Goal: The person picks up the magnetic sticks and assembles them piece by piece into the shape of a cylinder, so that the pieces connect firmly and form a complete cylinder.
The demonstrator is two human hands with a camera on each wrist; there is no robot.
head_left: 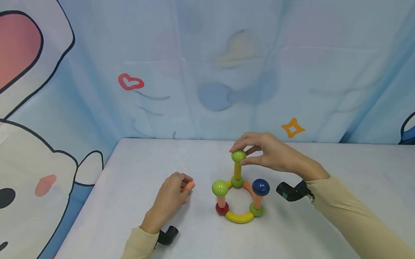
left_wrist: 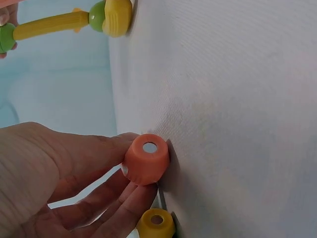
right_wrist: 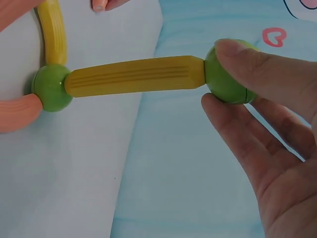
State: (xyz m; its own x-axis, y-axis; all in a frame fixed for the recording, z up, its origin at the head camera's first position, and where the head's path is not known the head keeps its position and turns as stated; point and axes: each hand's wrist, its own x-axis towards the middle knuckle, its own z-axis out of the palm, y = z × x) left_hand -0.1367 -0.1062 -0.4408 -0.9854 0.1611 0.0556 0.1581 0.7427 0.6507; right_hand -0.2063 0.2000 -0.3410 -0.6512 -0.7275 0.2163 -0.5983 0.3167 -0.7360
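Observation:
My right hand [head_left: 272, 152] pinches a green ball [right_wrist: 229, 74] between thumb and fingers. That ball tops an upright yellow stick [right_wrist: 136, 76], whose foot meets a lower green ball [right_wrist: 52, 88] in a ring on the table. Two more posts rise from the ring: a light orange one under a green ball [head_left: 220, 187], and another under a dark blue ball [head_left: 261, 187]. Left of the ring, my left hand [head_left: 168, 197] holds an orange stick [left_wrist: 147, 161] with a round metal end. A yellow piece [left_wrist: 156, 224] shows beside its fingers; whether they touch it I cannot tell.
The ring's base includes a curved yellow piece [head_left: 239, 217], a curved orange piece [head_left: 249, 188] and a red ball [head_left: 222, 208]. A white table [head_left: 304, 240] lies under everything. Behind its far edge hangs a blue printed curtain [head_left: 180, 103].

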